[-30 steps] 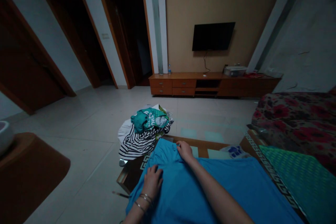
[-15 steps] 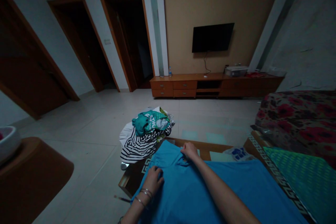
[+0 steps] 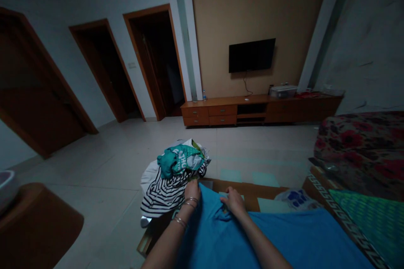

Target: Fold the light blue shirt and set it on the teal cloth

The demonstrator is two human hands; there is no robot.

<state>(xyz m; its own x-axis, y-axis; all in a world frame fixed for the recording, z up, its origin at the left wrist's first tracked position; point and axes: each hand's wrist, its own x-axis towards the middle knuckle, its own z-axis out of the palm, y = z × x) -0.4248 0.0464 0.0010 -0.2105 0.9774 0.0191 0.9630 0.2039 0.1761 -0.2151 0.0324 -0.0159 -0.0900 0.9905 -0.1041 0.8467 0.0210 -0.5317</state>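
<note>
A blue shirt (image 3: 214, 235) lies spread over a low table with a patterned border. My left hand (image 3: 192, 192), with bangles on the wrist, is closed at the shirt's far left corner; its fingertips are partly hidden. To its right, my right hand (image 3: 234, 201) has thumb and fingers bent on the bunched cloth at the neckline, where a small label-like patch shows. Just beyond my left hand rises a heap of clothes (image 3: 170, 172), with a teal printed garment (image 3: 181, 159) on top and a black-and-white striped one (image 3: 159, 195) under it.
A clear plastic bag with blue items (image 3: 296, 197) lies at the table's far right. A green patterned cloth (image 3: 366, 214) and a floral-covered seat (image 3: 356, 147) are at the right. A brown rounded stand (image 3: 44, 218) with a bowl is at left. A TV cabinet (image 3: 221, 111) lines the far wall.
My left hand has moved forward from the shirt's left side to its far corner and closed there. My right hand stays at the neckline, fingers slightly shifted. The view has tilted up.
</note>
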